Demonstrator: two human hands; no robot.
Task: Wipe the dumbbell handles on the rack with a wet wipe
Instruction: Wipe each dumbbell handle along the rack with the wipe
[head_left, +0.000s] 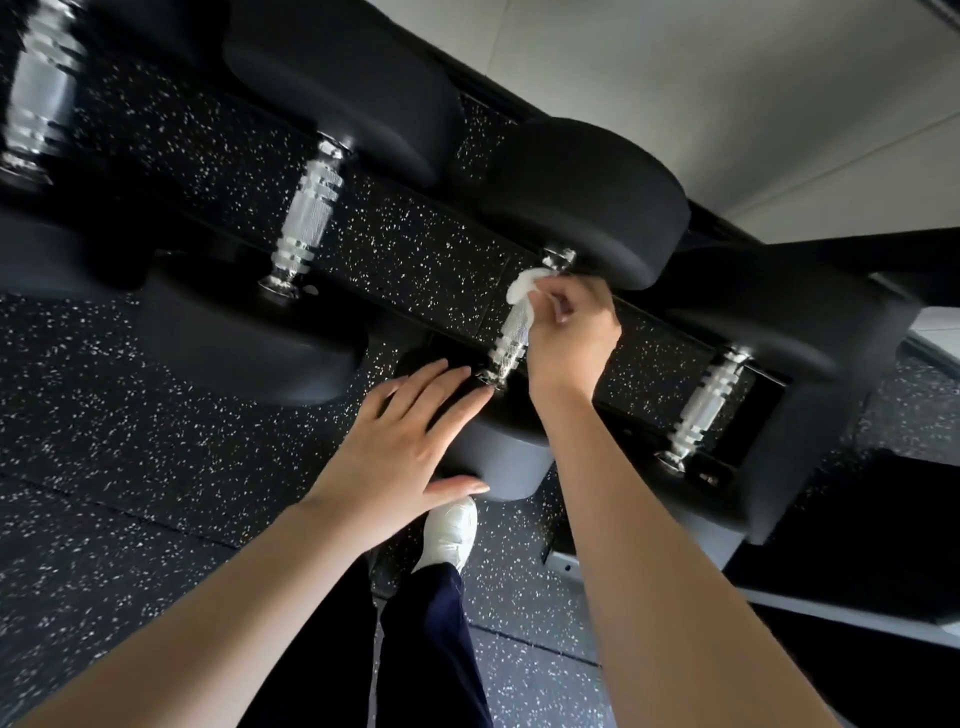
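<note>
Fingers (576, 291) of the right hand (571, 338) are curled round a crumpled wet wipe (524, 285), pinching it against the far end of a chrome dumbbell handle (511, 332), just under the far black head (587, 197). That handle lies on the rack (722, 231) with its long axis running away from the person, from the near head (498, 457) up to the far one. Nearly all of its knurled length shows bare on the near side of the wipe, between the fingers and the near collar. A stroke would probably have to travel along that axis, back toward the body. The left hand (400, 452) rests flat and relaxed on the near head, grasping nothing, fingertips close to the collar. Other handles wait at the right (706, 400) and left (311, 208).
</note>
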